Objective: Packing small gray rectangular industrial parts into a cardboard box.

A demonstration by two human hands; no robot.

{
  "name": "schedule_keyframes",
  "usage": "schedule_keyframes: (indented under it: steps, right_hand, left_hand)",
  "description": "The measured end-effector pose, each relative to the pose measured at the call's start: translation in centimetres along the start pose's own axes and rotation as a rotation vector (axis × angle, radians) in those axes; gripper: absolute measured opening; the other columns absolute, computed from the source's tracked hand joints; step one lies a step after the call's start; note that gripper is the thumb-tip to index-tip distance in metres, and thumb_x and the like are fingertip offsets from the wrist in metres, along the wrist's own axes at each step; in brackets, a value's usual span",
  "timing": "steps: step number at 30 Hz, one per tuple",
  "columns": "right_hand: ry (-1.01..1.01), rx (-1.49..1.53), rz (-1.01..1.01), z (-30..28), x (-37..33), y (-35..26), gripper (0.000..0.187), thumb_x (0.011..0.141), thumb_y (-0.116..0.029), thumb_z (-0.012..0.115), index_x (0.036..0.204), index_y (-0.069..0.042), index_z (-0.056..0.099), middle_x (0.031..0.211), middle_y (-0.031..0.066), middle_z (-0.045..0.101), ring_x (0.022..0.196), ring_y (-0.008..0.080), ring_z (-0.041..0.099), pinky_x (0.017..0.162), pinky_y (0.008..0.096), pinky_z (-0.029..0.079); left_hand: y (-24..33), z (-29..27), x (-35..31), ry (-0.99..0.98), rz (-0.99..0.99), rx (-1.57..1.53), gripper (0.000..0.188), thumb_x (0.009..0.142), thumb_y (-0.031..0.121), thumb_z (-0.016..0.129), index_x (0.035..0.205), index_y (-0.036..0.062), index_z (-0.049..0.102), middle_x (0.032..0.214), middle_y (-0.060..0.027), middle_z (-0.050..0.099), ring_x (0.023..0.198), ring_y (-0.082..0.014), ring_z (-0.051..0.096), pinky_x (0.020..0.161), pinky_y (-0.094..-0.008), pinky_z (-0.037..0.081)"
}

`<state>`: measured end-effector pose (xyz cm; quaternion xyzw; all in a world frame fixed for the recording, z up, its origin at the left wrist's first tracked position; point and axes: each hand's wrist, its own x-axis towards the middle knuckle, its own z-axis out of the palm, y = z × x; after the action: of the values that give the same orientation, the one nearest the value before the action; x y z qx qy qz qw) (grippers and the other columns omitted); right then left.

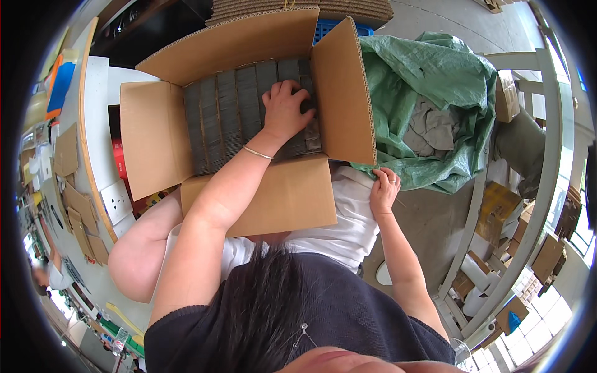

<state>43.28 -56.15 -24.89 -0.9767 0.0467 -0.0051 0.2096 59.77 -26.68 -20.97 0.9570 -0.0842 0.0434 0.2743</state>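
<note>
An opened cardboard box [280, 196] stands before my lap, its flaps spread outward. Inside, thin dark grey flat pieces [217, 118] are packed in several tight rows, with brown dividers between some of them. My left hand [286, 110] reaches into the right part of the box. Its fingers are apart and bent down onto the rows; nothing shows lifted in it. Beside my knee, my right hand [385, 189] has its fingers curled at the near edge of a green woven sack [429, 68]. Crumpled grey pieces [430, 127] lie in the sack's mouth.
Flattened cardboard [298, 9] is stacked behind the box, next to a blue crate [336, 28]. A white frame [550, 93] with cartons and rolls stands to the right. On the left is a white table edge [96, 124] with a power socket [117, 202]. Another person [53, 276] appears far left.
</note>
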Motion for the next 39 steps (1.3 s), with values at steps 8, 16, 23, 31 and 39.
schedule_keyframes:
  steps: [8, 16, 23, 31, 39]
  right_hand:
    - [0.005, -0.001, 0.006, 0.1, -0.2, -0.2, 0.025, 0.075, -0.003, 0.054, 0.094, -0.014, 0.066, 0.106, 0.0034, 0.057, 0.102, 0.0277, 0.048, 0.09, 0.0392, 0.036]
    - [0.024, 0.004, 0.008, -0.2, -0.2, -0.4, 0.025, 0.074, -0.003, 0.054, 0.093, -0.014, 0.066, 0.106, 0.0032, 0.057, 0.102, 0.0278, 0.048, 0.09, 0.0392, 0.036]
    - [0.014, 0.023, 0.017, 0.3, 0.1, -0.8, 0.024, 0.073, -0.003, 0.055, 0.09, -0.013, 0.067, 0.103, 0.0036, 0.059, 0.103, 0.0274, 0.05, 0.088, 0.0408, 0.039]
    - [0.41, 0.241, 0.106, -2.8, 14.1, 7.3, 0.023, 0.078, -0.004, 0.051, 0.093, -0.006, 0.068, 0.088, 0.0137, 0.066, 0.081, 0.028, 0.063, 0.074, 0.0344, 0.049]
    - [0.132, -0.067, 0.54, 0.3, 17.8, 25.1, 0.107, 0.058, -0.036, 0.079, 0.139, 0.001, 0.019, 0.14, 0.0248, 0.03, 0.13, 0.038, 0.031, 0.107, 0.0394, 0.031]
  left_hand:
    - [0.2, 0.0, 0.2, -0.084, -0.115, -0.004, 0.036, 0.06, 0.023, 0.077, 0.091, 0.0149, 0.061, 0.108, -0.0056, 0.049, 0.111, -0.0274, 0.041, 0.092, -0.045, 0.031]
    - [0.7, 0.4, -0.2, -0.126, -0.095, 0.081, 0.036, 0.064, 0.026, 0.077, 0.091, 0.0132, 0.056, 0.112, -0.0077, 0.047, 0.113, -0.0289, 0.041, 0.092, -0.0473, 0.03]
    - [-1.5, 1.5, -0.7, -0.084, -0.032, 0.06, 0.034, 0.068, 0.034, 0.073, 0.094, 0.016, 0.059, 0.118, -0.0077, 0.047, 0.115, -0.0294, 0.04, 0.092, -0.0477, 0.031]
    - [-5.6, 0.9, -1.2, -0.166, 0.029, -0.131, 0.022, 0.066, 0.03, 0.073, 0.083, 0.0189, 0.063, 0.121, -0.0067, 0.049, 0.119, -0.028, 0.04, 0.097, -0.0457, 0.029]
    - [-4.4, 1.7, -0.4, -0.159, 0.12, -0.273, 0.011, 0.061, 0.024, 0.072, 0.069, 0.0217, 0.065, 0.126, -0.0076, 0.048, 0.123, -0.0305, 0.037, 0.099, -0.047, 0.028]
